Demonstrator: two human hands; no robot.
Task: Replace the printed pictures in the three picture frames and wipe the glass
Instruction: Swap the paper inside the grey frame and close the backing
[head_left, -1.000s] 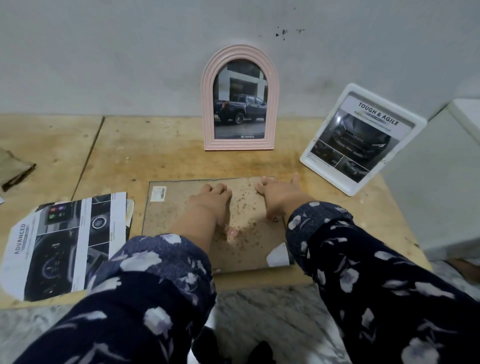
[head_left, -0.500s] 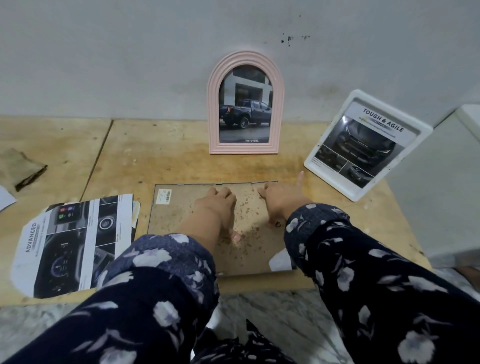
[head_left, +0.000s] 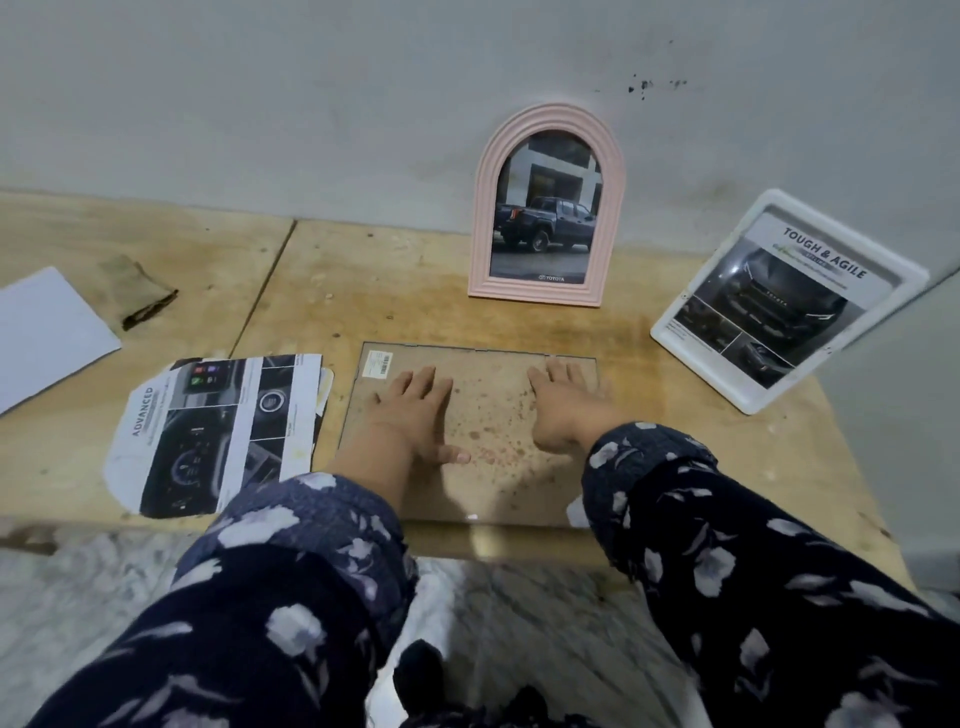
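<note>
Bench (head_left: 405, 306): worn wooden top against the wall.
Back edge: pink arched frame (head_left: 545, 208), white frame (head_left: 784, 301) at the right corner.
Front edge: face-down frame (head_left: 493, 415), printed picture (head_left: 218, 431).
Left: white sheet (head_left: 47, 332), folded cloth (head_left: 137, 296).

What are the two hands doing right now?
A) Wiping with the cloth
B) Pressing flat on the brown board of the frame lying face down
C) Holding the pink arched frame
B: the left hand and right hand lie flat, fingers straight, on the brown backing board.
</note>
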